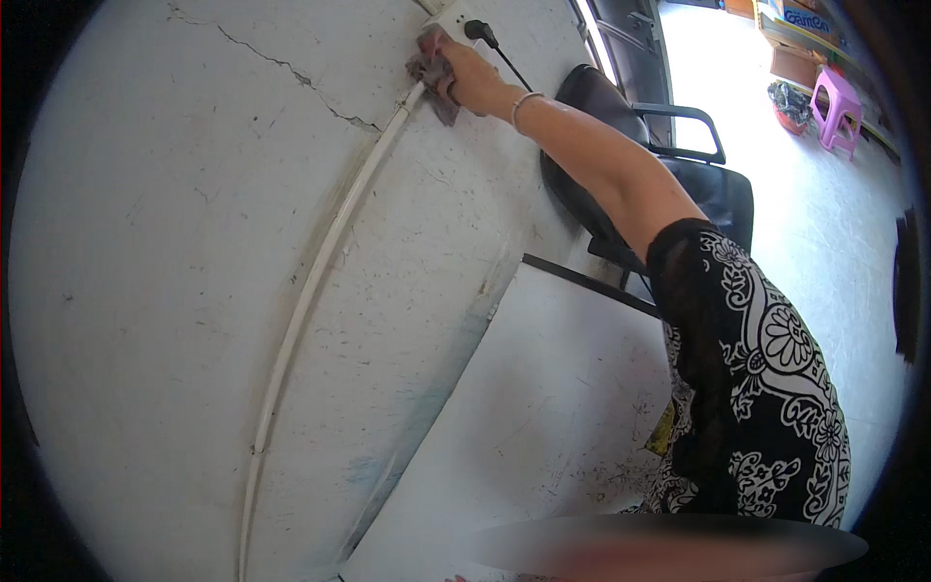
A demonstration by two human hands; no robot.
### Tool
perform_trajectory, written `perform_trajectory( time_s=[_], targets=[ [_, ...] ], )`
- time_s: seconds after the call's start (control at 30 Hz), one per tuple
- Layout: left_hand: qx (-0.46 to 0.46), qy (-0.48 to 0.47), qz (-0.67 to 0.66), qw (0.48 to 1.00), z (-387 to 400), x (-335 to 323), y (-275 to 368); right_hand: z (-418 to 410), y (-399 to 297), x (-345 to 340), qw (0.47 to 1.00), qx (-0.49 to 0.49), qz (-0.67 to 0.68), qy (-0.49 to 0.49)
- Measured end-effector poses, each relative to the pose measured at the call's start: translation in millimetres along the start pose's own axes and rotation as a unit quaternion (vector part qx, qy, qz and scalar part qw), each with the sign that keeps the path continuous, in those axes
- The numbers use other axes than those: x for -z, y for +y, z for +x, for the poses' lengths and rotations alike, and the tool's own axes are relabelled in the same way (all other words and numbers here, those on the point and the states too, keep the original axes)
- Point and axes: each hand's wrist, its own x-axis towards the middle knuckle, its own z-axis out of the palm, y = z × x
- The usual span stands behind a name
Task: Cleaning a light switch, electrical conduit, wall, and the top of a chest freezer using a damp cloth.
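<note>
My right hand, with a bracelet at the wrist, grips a crumpled greyish-purple cloth. The cloth lies against the white wall at the upper end of a long white cable trunking. Beside the hand, a black plug sits in a white socket block, and its cord runs down behind my forearm. Only fingertips, seemingly of my left hand, show at the bottom edge over the white tabletop; whether they hold anything is hidden.
The scuffed white tabletop meets the wall below the trunking. A black armchair stands beyond its dark edge. Farther right are a pink plastic stool, a bin with a dark bag and shelves with boxes. A crack crosses the wall.
</note>
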Motion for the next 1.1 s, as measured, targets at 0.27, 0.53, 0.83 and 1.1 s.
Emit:
perform_trajectory(
  time_s=[0.27,0.53,0.83,1.1],
  targets=[
    [0.008,-0.02,0.002,1.0,5,0,-2,-29,-40,-18,0.992,-0.056,0.003,-0.111],
    [0.012,-0.037,-0.005,0.999,9,-3,-3,45,-7,28,0.94,0.303,-0.124,-0.095],
    [0.027,-0.043,-0.022,0.998,35,-18,6,51,12,31,0.767,0.333,-0.515,-0.187],
    [0.077,0.027,-0.084,0.993,79,-45,33,53,1,43,0.731,0.331,-0.53,-0.273]
  ],
)
